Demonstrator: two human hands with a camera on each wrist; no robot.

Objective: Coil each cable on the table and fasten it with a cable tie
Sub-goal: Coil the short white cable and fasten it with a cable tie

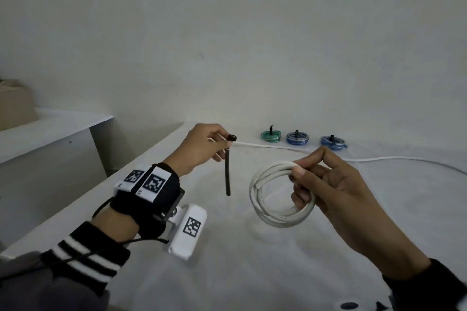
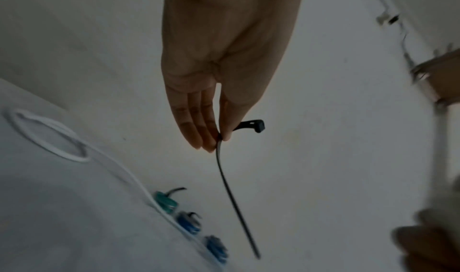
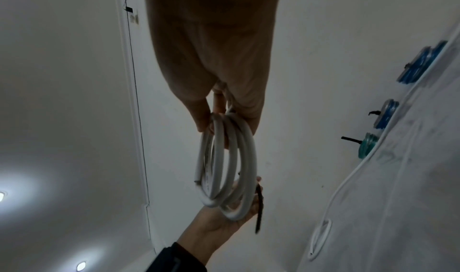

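The table is big and white, and both hands are up above it. A long white cable lies loose across the back of it, not wound up yet. It seems to still need coiling.

The right hand has its fingers curled round a white coil. It holds the loops tight together at the top, so they cannot spring apart. The coil hangs in the air, clear of the table.

The left hand pinches a black tie near its head, between thumb and fingertips. The long tail hangs down free, likely so it can be poked through the coil. Tie and coil are near but not touching.

Three small coils, one green and two blue, sit in a row by the wall. Each has a black tie on it, so they look done.
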